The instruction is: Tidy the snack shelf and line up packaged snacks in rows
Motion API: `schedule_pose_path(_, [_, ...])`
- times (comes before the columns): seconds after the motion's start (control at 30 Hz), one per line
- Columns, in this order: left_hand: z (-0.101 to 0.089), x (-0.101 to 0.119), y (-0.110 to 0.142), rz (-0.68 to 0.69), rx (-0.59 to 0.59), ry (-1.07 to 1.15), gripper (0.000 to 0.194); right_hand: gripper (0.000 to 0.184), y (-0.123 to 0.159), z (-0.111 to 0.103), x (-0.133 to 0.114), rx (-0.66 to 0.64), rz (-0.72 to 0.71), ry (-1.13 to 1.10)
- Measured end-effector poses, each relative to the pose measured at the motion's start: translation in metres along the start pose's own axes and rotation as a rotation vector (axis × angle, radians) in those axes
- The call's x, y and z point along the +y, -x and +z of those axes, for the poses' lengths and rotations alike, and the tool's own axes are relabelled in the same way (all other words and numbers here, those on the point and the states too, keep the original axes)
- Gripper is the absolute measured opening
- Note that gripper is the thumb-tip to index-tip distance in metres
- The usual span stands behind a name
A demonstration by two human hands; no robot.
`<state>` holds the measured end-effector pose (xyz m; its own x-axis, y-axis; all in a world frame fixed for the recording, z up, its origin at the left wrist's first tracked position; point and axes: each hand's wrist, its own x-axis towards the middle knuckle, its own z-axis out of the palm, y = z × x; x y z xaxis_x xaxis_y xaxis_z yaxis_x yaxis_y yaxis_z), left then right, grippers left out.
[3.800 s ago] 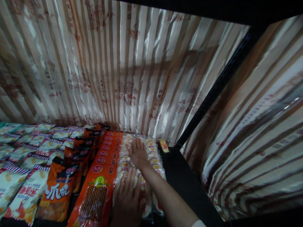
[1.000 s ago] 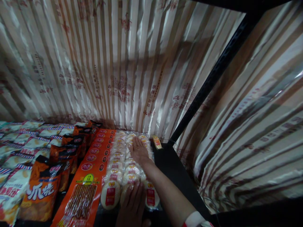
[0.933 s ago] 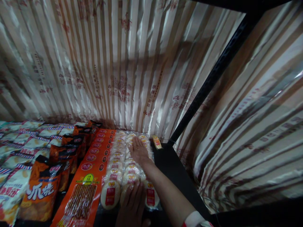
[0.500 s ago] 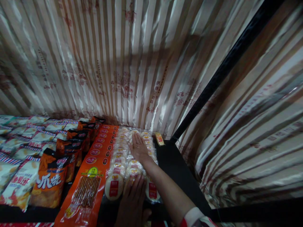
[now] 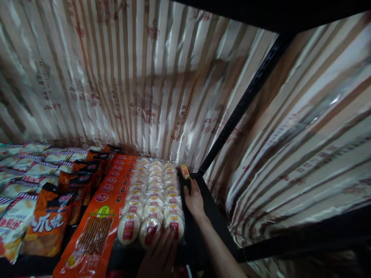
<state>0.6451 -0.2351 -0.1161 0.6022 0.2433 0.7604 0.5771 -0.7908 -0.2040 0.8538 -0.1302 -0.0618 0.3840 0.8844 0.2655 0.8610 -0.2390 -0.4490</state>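
Note:
Three rows of round, pale rice crackers (image 5: 129, 229) in clear wrappers with red labels lie overlapped on the black shelf (image 5: 213, 227). My left hand (image 5: 160, 249) is at the front of the middle and right rows, fingers stretched out over the front crackers. To the right of the rows, my right hand (image 5: 194, 199) reaches over the bare black surface with fingers extended and nothing held. Its fingertips are close to a small yellow packet (image 5: 184, 171) at the back; whether they touch it I cannot tell.
Left of the crackers lies a long orange pack of brown sticks (image 5: 95, 233). Beyond it are orange and black snack bags (image 5: 46, 227) and several rows of white bags (image 5: 17, 224). A black post (image 5: 237, 112) rises at the back right corner, before striped sheeting (image 5: 139, 77).
My right hand has lifted off the middle cracker row and moved right, near the yellow packet. My left hand stays at the front. The camera view has shifted slightly.

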Motion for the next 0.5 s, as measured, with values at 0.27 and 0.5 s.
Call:
schedule_pose_path(0.27, [0.01, -0.014, -0.033, 0.048, 0.006, 0.019, 0.033, 0.049, -0.019, -0.004, 0.039, 0.002, 0.077, -0.07])
schedule_pose_path(0.5, [0.023, -0.042, -0.093, -0.161, -0.215, 0.239, 0.038, 0.047, -0.056, 0.007, 0.033, 0.005, 0.043, -0.013])
